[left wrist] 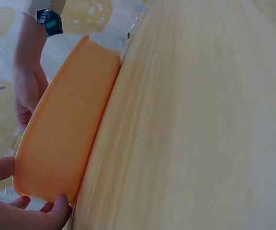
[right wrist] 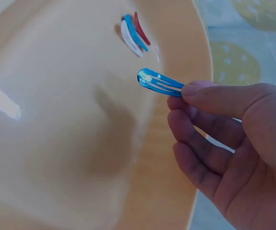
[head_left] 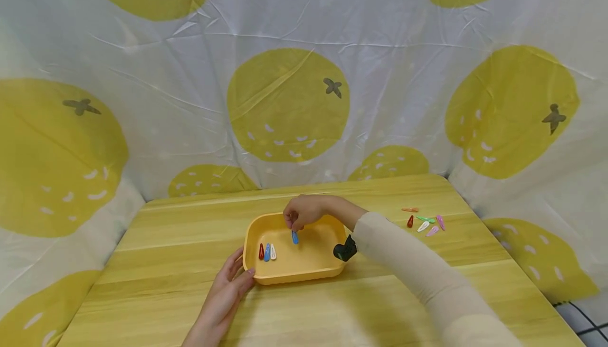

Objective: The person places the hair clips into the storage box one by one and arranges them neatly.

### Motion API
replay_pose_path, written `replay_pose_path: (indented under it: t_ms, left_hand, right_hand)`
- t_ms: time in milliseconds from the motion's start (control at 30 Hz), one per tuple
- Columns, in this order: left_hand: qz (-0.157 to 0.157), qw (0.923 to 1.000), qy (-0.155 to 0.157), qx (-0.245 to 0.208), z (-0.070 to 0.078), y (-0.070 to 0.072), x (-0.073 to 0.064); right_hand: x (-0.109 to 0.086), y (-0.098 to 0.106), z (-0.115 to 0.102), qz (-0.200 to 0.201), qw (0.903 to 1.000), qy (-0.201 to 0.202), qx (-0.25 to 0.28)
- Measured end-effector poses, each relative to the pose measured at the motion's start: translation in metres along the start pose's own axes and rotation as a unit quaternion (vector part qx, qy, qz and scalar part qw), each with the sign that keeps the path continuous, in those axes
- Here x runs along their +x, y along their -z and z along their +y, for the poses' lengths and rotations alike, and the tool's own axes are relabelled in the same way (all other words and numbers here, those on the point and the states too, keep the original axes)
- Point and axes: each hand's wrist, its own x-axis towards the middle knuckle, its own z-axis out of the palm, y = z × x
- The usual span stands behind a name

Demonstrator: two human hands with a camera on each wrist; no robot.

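My right hand (head_left: pixel 304 212) pinches a blue snap hair clip (right wrist: pixel 159 84) between thumb and forefinger, over the inside of an orange-yellow plastic tray (head_left: pixel 299 277). Its rounded end points away from the fingertips in the right wrist view. Inside the tray, toward the left, a red hair clip (head_left: pixel 261 252), another blue hair clip (head_left: pixel 267 252) and a white hair clip (head_left: pixel 273 252) lie side by side. My left hand (head_left: pixel 225 289) holds the tray at its near left corner, thumb on the front side, fingers along the left end.
Several loose hair clips lie at the table's right: orange (head_left: pixel 410 209), dark red (head_left: pixel 410 222), green (head_left: pixel 426 219), white (head_left: pixel 423 226), and two pinkish purple ones (head_left: pixel 440 222). A dark wrist device (head_left: pixel 345 249) sits on the right sleeve. A lemon-print cloth (head_left: pixel 285 104) hangs around the wooden table (head_left: pixel 180 241).
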Motion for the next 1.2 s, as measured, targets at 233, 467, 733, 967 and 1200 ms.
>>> replay_pose_path:
  t_ms: [233, 467, 733, 967, 1200]
  left_hand:
    - [0.006, 1.0000, 0.002, 0.001, 0.002, -0.001, 0.000]
    - [0.006, 1.0000, -0.001, 0.001, 0.003, -0.002, 0.000]
    - [0.005, 1.0000, 0.001, 0.000, 0.002, -0.001, 0.000]
    - [0.007, 1.0000, 0.000, 0.000, 0.002, -0.002, 0.000]
    - [0.008, 1.0000, 0.002, -0.004, 0.001, -0.002, 0.000]
  right_hand:
    - [0.019, -0.009, -0.006, -0.013, 0.9998, 0.013, -0.012]
    - [0.033, -0.016, -0.012, -0.024, 0.9992, 0.015, -0.028]
    - [0.048, -0.024, -0.017, -0.037, 0.9970, 0.017, -0.065]
    - [0.053, -0.028, -0.015, -0.048, 0.9947, -0.003, -0.091]
    - [0.053, -0.031, -0.013, -0.046, 0.9931, -0.024, -0.105]
